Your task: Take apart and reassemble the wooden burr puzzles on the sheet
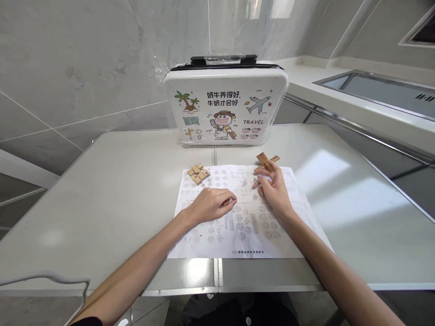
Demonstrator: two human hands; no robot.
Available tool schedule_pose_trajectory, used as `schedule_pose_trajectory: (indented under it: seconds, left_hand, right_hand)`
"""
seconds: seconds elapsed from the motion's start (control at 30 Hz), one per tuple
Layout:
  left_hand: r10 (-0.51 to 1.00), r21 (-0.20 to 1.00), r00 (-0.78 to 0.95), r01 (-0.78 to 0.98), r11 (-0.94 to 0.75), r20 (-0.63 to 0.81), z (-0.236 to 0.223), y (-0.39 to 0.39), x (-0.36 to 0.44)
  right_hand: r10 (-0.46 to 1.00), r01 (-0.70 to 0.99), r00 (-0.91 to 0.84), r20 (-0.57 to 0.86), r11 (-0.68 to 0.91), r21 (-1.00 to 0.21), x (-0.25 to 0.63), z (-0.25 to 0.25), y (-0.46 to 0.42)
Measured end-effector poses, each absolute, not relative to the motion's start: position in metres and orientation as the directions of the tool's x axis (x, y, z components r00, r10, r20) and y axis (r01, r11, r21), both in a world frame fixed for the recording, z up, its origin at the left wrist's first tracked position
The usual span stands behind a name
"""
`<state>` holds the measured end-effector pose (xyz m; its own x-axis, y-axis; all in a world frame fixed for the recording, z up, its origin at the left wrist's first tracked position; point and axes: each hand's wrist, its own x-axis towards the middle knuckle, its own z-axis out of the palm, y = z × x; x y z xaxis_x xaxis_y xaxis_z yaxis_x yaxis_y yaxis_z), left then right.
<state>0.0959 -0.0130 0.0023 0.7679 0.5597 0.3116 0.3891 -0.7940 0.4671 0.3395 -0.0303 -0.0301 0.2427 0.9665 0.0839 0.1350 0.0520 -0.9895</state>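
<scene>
My left hand [215,204] rests on a printed paper sheet [200,249], its fingers curled in and nothing visible in them. Just beyond it lies a light wooden interlocking puzzle [199,174], a flat block of crossed bars with a dark mark on one. My right hand [273,186] is over the sheet's far right part, fingers bent and apart. Past its fingertips sits a darker wooden interlocking puzzle [263,158] with crossed bars, partly hidden by the index finger. Whether that finger touches it I cannot tell.
A white cartoon-printed case [197,86] in clear plastic wrap stands upright at the back of the pale folding table [129,181], near a grey tiled wall. To the right is a counter [306,81] with an inset sink. A cable [44,275] hangs at the lower left.
</scene>
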Motion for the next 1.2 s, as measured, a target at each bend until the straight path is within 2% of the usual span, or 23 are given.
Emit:
schedule_pose_trajectory:
  seconds: [0.17, 0.37, 0.57, 0.77, 0.9, 1.1, 1.2]
  left_hand:
    - [0.561, 0.465, 0.766, 0.392, -0.794, 0.313, 0.002, -0.013, 0.096]
    - [0.556, 0.47, 0.769, 0.383, -0.795, 0.314, 0.002, -0.012, 0.096]
    - [0.584, 0.479, 0.745, 0.404, -0.779, 0.322, 0.004, -0.013, 0.096]
    - [0.674, 0.509, 0.603, 0.455, -0.73, 0.427, 0.003, -0.012, 0.096]
    - [0.698, 0.543, 0.498, 0.441, -0.714, 0.514, 0.003, -0.011, 0.095]
    - [0.706, 0.686, 0.623, 0.351, -0.637, 0.337, 0.009, -0.012, 0.092]
    - [0.7, 0.716, 0.665, 0.353, -0.602, 0.26, 0.012, -0.012, 0.09]
  right_hand:
    - [0.962, 0.11, 0.268, 0.06, 0.032, -0.993, 0.339, -0.029, -0.029]
    - [0.961, 0.137, 0.259, 0.098, 0.064, -0.989, 0.335, -0.016, -0.033]
    - [0.974, 0.041, 0.221, 0.051, 0.043, -0.998, 0.328, -0.002, -0.039]
    - [0.999, -0.079, -0.035, 0.011, 0.008, -0.997, 0.325, 0.001, -0.044]
    - [0.98, -0.086, -0.196, -0.028, -0.046, -0.995, 0.324, 0.003, -0.048]
    - [0.949, -0.062, -0.313, -0.047, -0.07, -0.996, 0.322, 0.01, -0.05]
    - [0.931, -0.042, -0.358, -0.068, -0.089, -0.995, 0.322, 0.012, -0.052]
